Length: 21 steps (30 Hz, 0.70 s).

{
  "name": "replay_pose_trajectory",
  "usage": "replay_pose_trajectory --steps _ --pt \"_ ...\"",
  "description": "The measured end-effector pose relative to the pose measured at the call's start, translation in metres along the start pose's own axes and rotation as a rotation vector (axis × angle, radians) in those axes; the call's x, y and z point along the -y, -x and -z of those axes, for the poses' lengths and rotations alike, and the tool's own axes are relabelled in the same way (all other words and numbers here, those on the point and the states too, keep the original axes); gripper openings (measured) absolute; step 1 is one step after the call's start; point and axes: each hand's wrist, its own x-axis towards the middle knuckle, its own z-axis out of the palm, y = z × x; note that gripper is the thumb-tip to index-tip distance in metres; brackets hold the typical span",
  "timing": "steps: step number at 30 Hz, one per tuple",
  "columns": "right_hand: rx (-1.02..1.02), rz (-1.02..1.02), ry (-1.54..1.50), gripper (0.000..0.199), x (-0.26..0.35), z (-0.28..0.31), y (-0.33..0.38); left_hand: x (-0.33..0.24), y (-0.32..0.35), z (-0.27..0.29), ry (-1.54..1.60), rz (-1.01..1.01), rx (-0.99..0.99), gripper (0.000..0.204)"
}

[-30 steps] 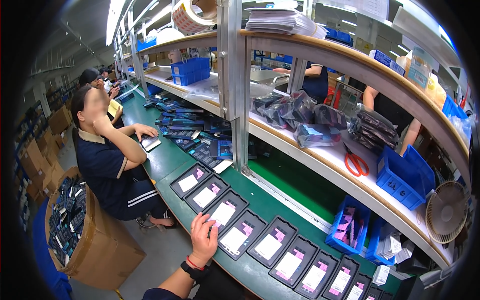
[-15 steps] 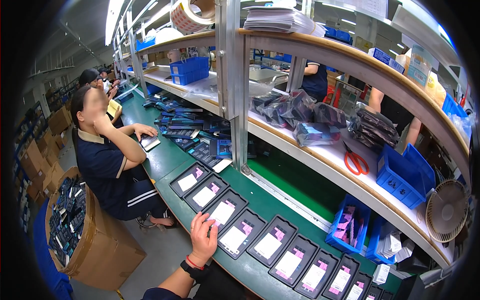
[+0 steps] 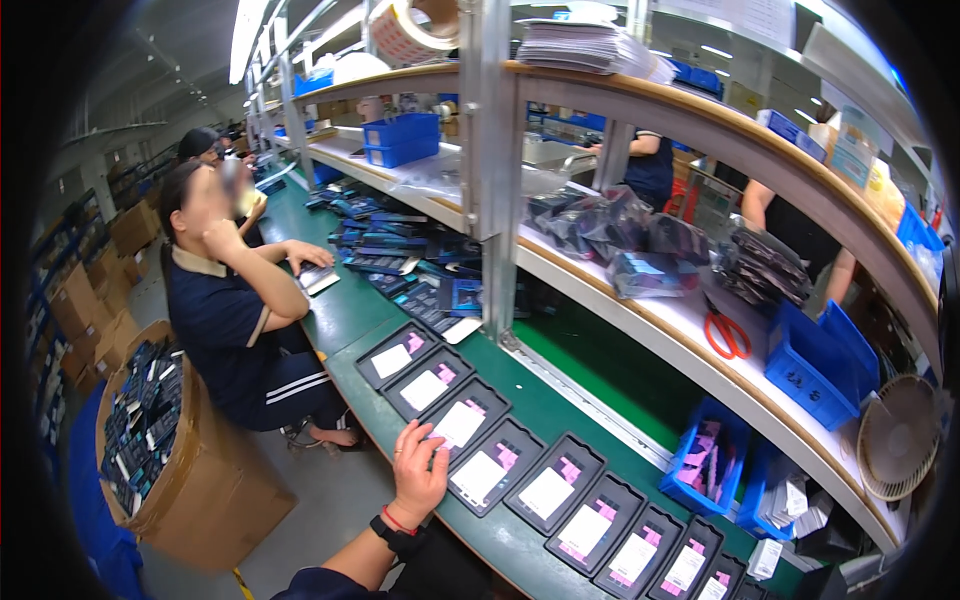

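Note:
My left hand (image 3: 420, 472), with a dark wristband and a red cord at the wrist, hovers at the near edge of the green bench. Its fingers are loosely bent and apart, with nothing visible in them. Beside the fingertips lies a shallow black tray (image 3: 484, 403) bearing a white rectangular piece (image 3: 459, 424) and pink strips. It belongs to a row of several similar trays curving along the bench. Just right of my hand is another black tray (image 3: 527, 437) with a white piece and pink tabs. My right hand is out of view.
A seated co-worker (image 3: 225, 300) is at the left, beside a carton (image 3: 215, 470) full of dark packs. Dark boxes (image 3: 400, 245) pile up farther along the bench. Blue bins (image 3: 705, 500) stand beyond the trays. Red-handled scissors (image 3: 727, 335) lie on the shelf.
The whole view has shifted, so the bench and trays appear a little farther right and lower. My left hand stays beside the same trays, its fingers slightly changed in pose.

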Motion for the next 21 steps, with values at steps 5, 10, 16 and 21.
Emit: replay_pose_trajectory --steps 5,10,16,21 --pt "0.006 -0.028 0.078 0.052 -0.001 0.002 0.005 0.001 0.001 -0.007 -0.003 -0.032 -0.02 0.014" --pt "-0.065 0.06 0.04 0.052 0.001 -0.009 -0.004 -0.003 0.001 -0.006 0.021 -0.021 -0.02 0.015" --pt "-0.104 0.066 0.031 0.053 0.004 -0.011 -0.008 -0.002 0.003 -0.004 0.007 -0.008 -0.022 0.016" --pt "-0.139 0.04 0.045 0.053 0.008 -0.009 -0.003 0.0 0.002 -0.006 0.015 -0.005 -0.023 0.016"
